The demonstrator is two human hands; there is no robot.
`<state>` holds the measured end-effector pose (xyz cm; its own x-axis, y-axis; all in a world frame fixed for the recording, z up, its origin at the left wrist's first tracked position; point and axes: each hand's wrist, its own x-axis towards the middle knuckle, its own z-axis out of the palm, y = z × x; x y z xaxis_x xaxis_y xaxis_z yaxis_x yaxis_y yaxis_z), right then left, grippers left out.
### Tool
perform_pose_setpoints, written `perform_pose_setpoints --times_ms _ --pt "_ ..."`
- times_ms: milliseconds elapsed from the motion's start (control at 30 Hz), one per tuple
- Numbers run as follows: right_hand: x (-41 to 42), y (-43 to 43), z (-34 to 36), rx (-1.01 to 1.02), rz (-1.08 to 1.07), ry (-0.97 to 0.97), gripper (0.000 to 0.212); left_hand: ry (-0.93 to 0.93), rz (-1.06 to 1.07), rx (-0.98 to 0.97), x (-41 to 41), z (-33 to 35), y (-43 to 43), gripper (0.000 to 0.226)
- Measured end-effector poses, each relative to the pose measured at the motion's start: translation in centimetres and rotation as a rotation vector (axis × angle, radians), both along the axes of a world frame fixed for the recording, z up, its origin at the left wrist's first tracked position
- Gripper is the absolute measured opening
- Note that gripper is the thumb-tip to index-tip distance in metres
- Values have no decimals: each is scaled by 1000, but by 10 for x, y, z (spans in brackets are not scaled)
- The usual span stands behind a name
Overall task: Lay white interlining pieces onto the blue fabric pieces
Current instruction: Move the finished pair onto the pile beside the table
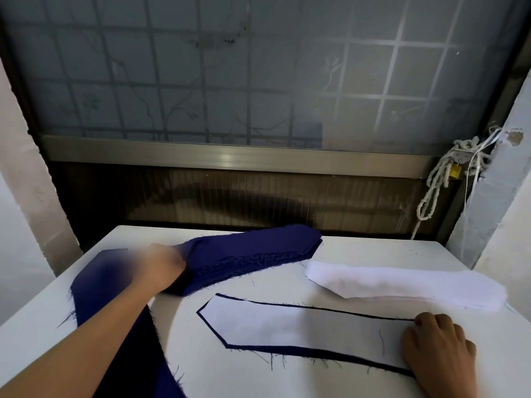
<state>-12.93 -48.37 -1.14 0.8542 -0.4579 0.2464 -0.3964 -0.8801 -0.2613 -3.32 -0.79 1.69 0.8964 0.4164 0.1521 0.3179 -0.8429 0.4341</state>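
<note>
**Hidden or unclear**
- Left hand [165, 268]: smeared by motion blur. The fingers read as curled onto the left end of the stack of blue fabric pieces [253, 254]; how many layers they hold cannot be told.
- Loose blue piece [103, 288], at 9 o'clock on the table [359, 254]: blurred at its upper part, crossed by the left forearm and cut off by the bottom edge.
- Right hand [439, 349], at 4 o'clock: wrist cut off by the bottom edge. The fingers are together and loosely bent, tips resting on the right end of the laid pair and covering it.
- Covered blue piece [344, 356]: only a thin dark border shows around the white.
- Frosted window [201, 67], at 12 o'clock beyond the table: only grid bars and faint branch shapes show through.

**Task items**
- Laid interlining piece [301, 326], centre of the table: white, flat, long, with a pointed left end, lying on the covered blue piece with frayed threads along the lower edge.
- Stack of blue fabric pieces, at 12 o'clock: navy, many layers, frayed near edge, left end lifted at the hand.
- Stack of white interlining pieces [402, 282], at 2 o'clock: same long shape, just beside the blue stack's right end.

**Other**
- White rope [439, 179] with a brass padlock [454, 170], hanging at 2 o'clock by the window frame.
</note>
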Motion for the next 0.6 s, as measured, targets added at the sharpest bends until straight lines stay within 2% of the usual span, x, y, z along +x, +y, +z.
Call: perform_pose_setpoints --times_ms 33,133,200,367,467,533,600 --pt "0 0 0 -2 0 5 19 -15 15 3 0 1 1 8" --pt "0 0 1 5 -1 0 19 18 81 -16 1 2 3 49" --pt "0 0 0 4 -1 -2 18 73 149 -70 0 6 5 67" --pt "1 -1 0 4 -7 -6 18 166 229 -144 -3 8 16 85" --pt "2 0 -1 -7 -13 -1 19 46 283 -211 -6 6 20 70" --pt "2 -1 -2 16 -11 -30 19 -145 268 -192 -9 3 18 52" --pt "1 -1 -3 32 -7 -48 19 -348 188 -291 -17 3 7 34"
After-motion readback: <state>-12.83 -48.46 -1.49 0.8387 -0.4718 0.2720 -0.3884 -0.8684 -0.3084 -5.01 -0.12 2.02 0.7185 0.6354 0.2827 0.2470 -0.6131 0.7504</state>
